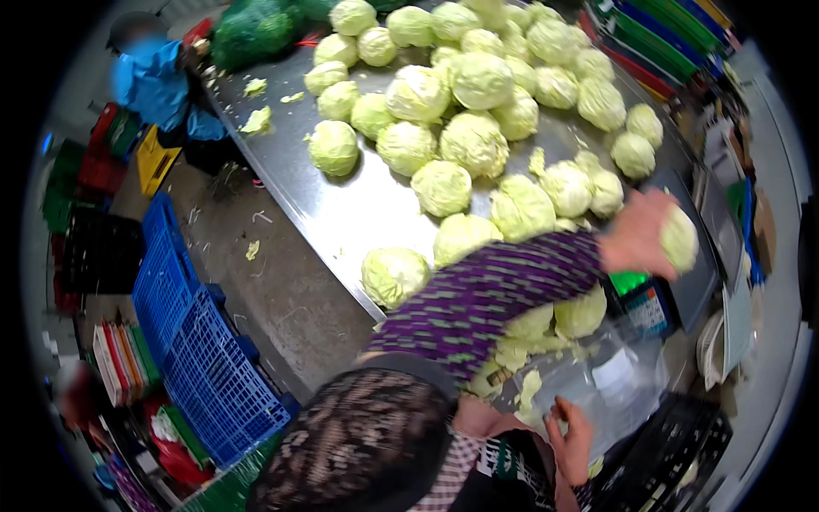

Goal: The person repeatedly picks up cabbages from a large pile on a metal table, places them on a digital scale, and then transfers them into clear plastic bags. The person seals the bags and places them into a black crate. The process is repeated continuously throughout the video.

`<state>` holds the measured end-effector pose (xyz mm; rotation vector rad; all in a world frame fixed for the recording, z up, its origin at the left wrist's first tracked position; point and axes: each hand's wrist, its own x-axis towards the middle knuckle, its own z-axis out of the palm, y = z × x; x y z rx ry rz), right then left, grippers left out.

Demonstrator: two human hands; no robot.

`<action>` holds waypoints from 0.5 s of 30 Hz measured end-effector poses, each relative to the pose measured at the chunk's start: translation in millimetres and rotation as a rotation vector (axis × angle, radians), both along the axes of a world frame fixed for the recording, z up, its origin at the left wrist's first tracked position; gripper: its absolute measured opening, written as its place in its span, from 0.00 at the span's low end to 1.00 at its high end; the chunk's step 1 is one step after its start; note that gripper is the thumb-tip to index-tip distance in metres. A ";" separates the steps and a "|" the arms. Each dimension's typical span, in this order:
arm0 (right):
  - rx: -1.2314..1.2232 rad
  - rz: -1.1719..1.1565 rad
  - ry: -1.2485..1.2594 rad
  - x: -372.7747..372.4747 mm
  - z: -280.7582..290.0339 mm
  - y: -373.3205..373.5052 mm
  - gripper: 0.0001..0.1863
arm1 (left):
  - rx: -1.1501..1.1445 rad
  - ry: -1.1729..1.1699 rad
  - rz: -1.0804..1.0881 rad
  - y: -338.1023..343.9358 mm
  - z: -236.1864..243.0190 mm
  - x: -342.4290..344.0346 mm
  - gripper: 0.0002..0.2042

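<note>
My left arm, in a purple patterned sleeve, reaches across to the right. At its end my left hand (644, 232), slightly blurred, is closed round a pale green cabbage (680, 240), held up near a black device with a lit green display (630, 282). My right hand (572, 437) is low in front of my body, its fingers bent and apart, with nothing visible in them. Beside it lies clear plastic film (580, 388) with a white patch. Loose cabbage leaves (529, 391) lie by the film. Several whole cabbages (442, 188) cover the metal table (294, 183).
A green net sack (256, 32) sits at the table's far left, near a person in blue (158, 81). Blue plastic crates (209, 358) stand on the floor to the left. A black crate (670, 456) is at the lower right; stacked crates (657, 38) stand far right.
</note>
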<state>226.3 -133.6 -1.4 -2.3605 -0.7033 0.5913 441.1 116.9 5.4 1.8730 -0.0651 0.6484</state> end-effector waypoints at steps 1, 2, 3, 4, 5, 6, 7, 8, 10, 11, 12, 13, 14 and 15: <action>-0.013 -0.015 -0.009 -5.2 -3.7 -6.1 0.20 | 0.056 0.026 -0.016 -29.5 3.0 23.6 0.51; -0.030 -0.041 -0.015 -10.2 -7.1 -15.8 0.20 | 0.107 0.055 -0.042 -56.4 1.4 49.4 0.51; -0.044 -0.130 0.047 -16.4 -16.4 -28.4 0.20 | 0.170 0.087 -0.049 -79.8 -4.4 75.7 0.52; -0.062 -0.215 0.114 -24.4 -30.5 -42.4 0.21 | 0.230 0.123 -0.052 -99.9 -12.5 96.7 0.53; -0.078 -0.312 0.181 -34.3 -45.3 -57.2 0.21 | 0.291 0.156 -0.068 -116.2 -20.5 107.4 0.54; -0.022 -0.337 0.218 -45.9 -63.0 -72.7 0.21 | 0.322 0.163 -0.062 -123.9 -30.2 111.9 0.55; 0.034 -0.350 0.260 -53.8 -78.2 -83.7 0.21 | 0.353 0.178 -0.044 -123.2 -44.9 118.4 0.56; 0.088 -0.366 0.302 -61.1 -89.7 -97.4 0.22 | 0.382 0.192 -0.029 -123.0 -55.7 124.8 0.57; 0.086 -0.447 0.376 -65.8 -78.2 -82.5 0.20 | 0.301 0.079 -0.048 -116.5 -43.7 103.4 0.57; 0.042 -0.399 0.291 -65.0 -66.3 -72.5 0.20 | 0.104 0.051 -0.169 -87.8 -35.2 85.5 0.56; -0.008 -0.371 0.203 -63.7 -55.9 -61.6 0.20 | 0.162 0.008 -0.069 -45.3 -19.6 54.2 0.49; 0.056 -0.302 0.131 -60.4 -55.5 -62.6 0.21 | -0.383 0.143 -0.492 0.4 -30.4 29.0 0.35; -0.013 -0.236 0.112 -46.7 -54.3 -60.8 0.20 | -0.969 0.356 -0.725 43.3 -41.2 -0.5 0.23; -0.076 -0.227 0.107 -42.0 -54.7 -62.9 0.19 | -0.810 0.399 -0.503 91.4 -59.7 -34.5 0.32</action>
